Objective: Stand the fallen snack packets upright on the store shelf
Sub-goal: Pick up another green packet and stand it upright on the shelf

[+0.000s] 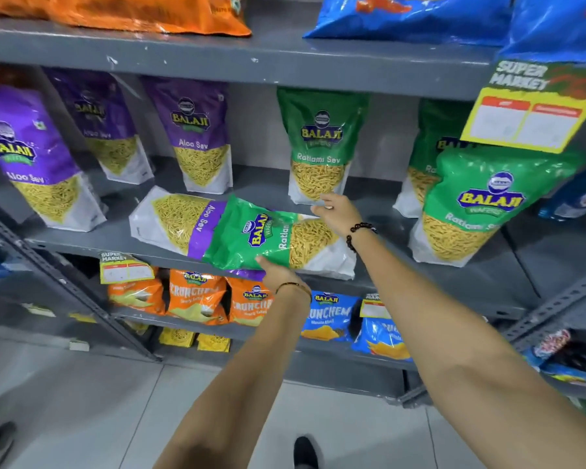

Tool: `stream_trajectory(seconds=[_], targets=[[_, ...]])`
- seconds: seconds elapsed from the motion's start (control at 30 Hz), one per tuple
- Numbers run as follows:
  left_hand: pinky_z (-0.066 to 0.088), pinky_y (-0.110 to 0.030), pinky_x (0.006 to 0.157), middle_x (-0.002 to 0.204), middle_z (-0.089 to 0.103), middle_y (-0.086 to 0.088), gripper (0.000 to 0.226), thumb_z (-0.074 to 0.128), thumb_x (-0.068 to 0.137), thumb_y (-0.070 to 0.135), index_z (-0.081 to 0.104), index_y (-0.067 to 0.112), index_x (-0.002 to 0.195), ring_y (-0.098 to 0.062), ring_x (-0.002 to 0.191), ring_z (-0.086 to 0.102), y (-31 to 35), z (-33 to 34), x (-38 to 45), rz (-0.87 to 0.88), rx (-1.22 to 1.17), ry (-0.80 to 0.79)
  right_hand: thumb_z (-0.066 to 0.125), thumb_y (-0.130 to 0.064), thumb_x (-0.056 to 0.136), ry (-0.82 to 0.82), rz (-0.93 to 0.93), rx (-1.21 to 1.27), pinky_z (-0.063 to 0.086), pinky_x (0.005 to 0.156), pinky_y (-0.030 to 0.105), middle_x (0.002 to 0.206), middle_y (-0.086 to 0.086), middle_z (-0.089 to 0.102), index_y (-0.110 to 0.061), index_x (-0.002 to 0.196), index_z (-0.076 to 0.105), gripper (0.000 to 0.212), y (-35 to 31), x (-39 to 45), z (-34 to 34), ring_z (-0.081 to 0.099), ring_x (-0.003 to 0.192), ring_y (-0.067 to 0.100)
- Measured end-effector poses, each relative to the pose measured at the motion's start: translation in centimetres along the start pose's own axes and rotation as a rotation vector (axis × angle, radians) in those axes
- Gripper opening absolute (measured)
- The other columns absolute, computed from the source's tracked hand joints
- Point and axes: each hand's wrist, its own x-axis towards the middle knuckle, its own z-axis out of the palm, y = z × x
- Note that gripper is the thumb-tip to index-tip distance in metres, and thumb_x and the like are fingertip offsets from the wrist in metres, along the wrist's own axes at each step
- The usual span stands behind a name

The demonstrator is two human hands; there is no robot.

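Note:
A green Ratlami Sev packet (pixel 271 236) lies on its side on the grey middle shelf (pixel 403 211), overlapping a fallen purple Aloo Sev packet (pixel 176 218) that lies flat to its left. My left hand (pixel 278 272) grips the green packet's near edge from below. My right hand (pixel 335 213) rests on its far right end, fingers spread, just in front of an upright green packet (pixel 320 143). A sliver of another purple packet (pixel 247 274) shows under the green one.
Upright purple packets (pixel 200 133) stand at the left and back; upright green ones (pixel 481 204) stand at the right. A yellow price tag (pixel 528 120) hangs from the upper shelf. Orange and blue Crunchem bags (pixel 197 296) fill the shelf below. A slanted grey rack (pixel 31 252) is at left.

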Motion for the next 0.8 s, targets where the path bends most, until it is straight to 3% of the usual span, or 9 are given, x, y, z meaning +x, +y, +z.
stream_trajectory(seconds=[0.17,0.33,0.4,0.47,0.5,0.57,0.67,0.73,0.8], targets=[[0.027,-0.045,0.115,0.156,0.025,-0.015,0.082,0.039,0.087,0.063,0.024,0.008,0.146,-0.034,0.14,0.031,-0.5,1.7,1.7,0.017,-0.006,0.169,0.056,-0.037,0.086,-0.215,-0.009,-0.248,0.038,0.105,0.036,0.142,0.014,0.047,-0.005,0.133,0.045,0.058,-0.3,5.5,1.4,0.045,0.129,0.029],[0.03,-0.045,0.116,0.155,0.029,-0.014,0.085,0.043,0.085,0.063,0.023,0.009,0.147,-0.033,0.138,0.035,-1.0,1.6,3.0,0.012,-0.03,0.178,0.046,-0.042,0.09,-0.477,0.055,-0.54,0.042,0.095,0.032,0.121,0.022,0.056,0.002,0.106,0.06,0.049,0.4,9.0,2.9,0.052,0.115,0.032],[0.033,-0.044,0.114,0.153,0.033,-0.015,0.084,0.046,0.085,0.061,0.026,0.007,0.145,-0.033,0.135,0.04,-1.0,1.6,3.1,0.018,-0.052,0.166,0.045,-0.044,0.09,-0.502,0.09,-0.575,0.042,0.1,0.038,0.124,0.021,0.056,0.001,0.114,0.057,0.053,1.0,9.8,3.4,0.052,0.115,0.033],[0.035,-0.043,0.111,0.151,0.035,-0.015,0.083,0.046,0.085,0.061,0.029,0.005,0.144,-0.033,0.133,0.042,-0.8,1.7,2.9,0.004,-0.059,0.167,0.05,-0.043,0.089,-0.463,0.091,-0.565,0.043,0.095,0.035,0.108,0.019,0.058,-0.002,0.091,0.06,0.042,1.4,10.2,3.7,0.054,0.105,0.03],[0.036,-0.043,0.111,0.151,0.036,-0.015,0.082,0.046,0.086,0.06,0.029,0.005,0.144,-0.034,0.133,0.043,-0.7,1.7,2.8,-0.001,-0.053,0.169,0.053,-0.041,0.087,-0.435,0.084,-0.551,0.042,0.088,0.032,0.093,0.016,0.055,-0.009,0.07,0.053,0.036,1.6,10.2,3.8,0.052,0.096,0.026],[0.039,-0.043,0.11,0.149,0.039,-0.014,0.078,0.045,0.087,0.058,0.032,0.004,0.142,-0.033,0.131,0.045,-0.6,1.7,2.7,0.002,-0.037,0.181,0.058,-0.036,0.085,-0.386,0.086,-0.51,0.04,0.08,0.031,0.084,0.012,0.05,-0.018,0.056,0.033,0.043,1.5,9.8,3.7,0.049,0.088,0.022],[0.042,-0.046,0.107,0.14,0.049,-0.014,0.07,0.047,0.088,0.054,0.042,0.003,0.135,-0.033,0.125,0.051,-0.4,1.6,2.5,0.041,0.018,0.186,0.057,-0.032,0.086,-0.324,0.066,-0.452,0.041,0.081,0.03,0.095,0.013,0.052,-0.017,0.059,0.041,0.036,1.4,8.8,2.7,0.05,0.092,0.02],[0.043,-0.047,0.105,0.133,0.055,-0.017,0.064,0.047,0.089,0.051,0.05,-0.001,0.127,-0.035,0.12,0.053,-0.1,1.5,2.2,0.104,0.089,0.182,0.055,-0.03,0.088,-0.273,0.067,-0.371,0.042,0.082,0.03,0.104,0.02,0.06,-0.002,0.083,0.062,0.029,1.7,8.0,1.6,0.057,0.1,0.027],[0.043,-0.046,0.102,0.126,0.059,-0.024,0.06,0.044,0.092,0.047,0.058,-0.006,0.116,-0.038,0.116,0.054,0.8,1.4,1.8,0.221,0.201,0.147,0.054,-0.027,0.09,-0.198,0.064,-0.225,0.047,0.09,0.034,0.112,0.024,0.065,0.005,0.103,0.065,0.037,2.2,6.7,0.3,0.059,0.106,0.035]])
